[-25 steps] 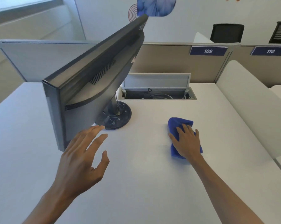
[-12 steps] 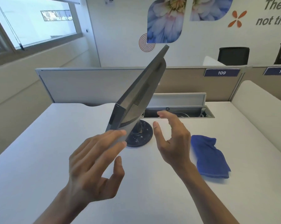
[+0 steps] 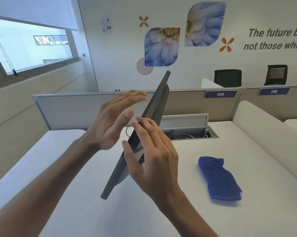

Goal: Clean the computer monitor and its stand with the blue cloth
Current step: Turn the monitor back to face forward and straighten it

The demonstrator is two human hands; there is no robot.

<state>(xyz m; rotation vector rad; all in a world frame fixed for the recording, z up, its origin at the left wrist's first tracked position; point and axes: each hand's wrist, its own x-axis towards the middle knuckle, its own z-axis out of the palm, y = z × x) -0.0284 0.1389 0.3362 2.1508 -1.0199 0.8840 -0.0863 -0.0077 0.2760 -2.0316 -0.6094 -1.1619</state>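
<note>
The monitor [image 3: 145,134], edge-on at mid-desk, is being turned between the flat, straight-fingered left hand [image 3: 113,122] and right hand [image 3: 151,156], neither grasping; the cloth [image 3: 218,179], lying unheld at right, must seemingly be fetched next.

Both hands brought up to the monitor, cloth left on the bench

The right hand [image 3: 151,156] has been lifted off the blue cloth [image 3: 218,178] and laid with spread fingers against the back of the monitor [image 3: 154,110], near its edge. The left hand [image 3: 113,120] has been raised from the bench [image 3: 76,202] and is held open on the screen side. The monitor is now seen almost edge-on, and the cloth lies alone to the right.
</note>
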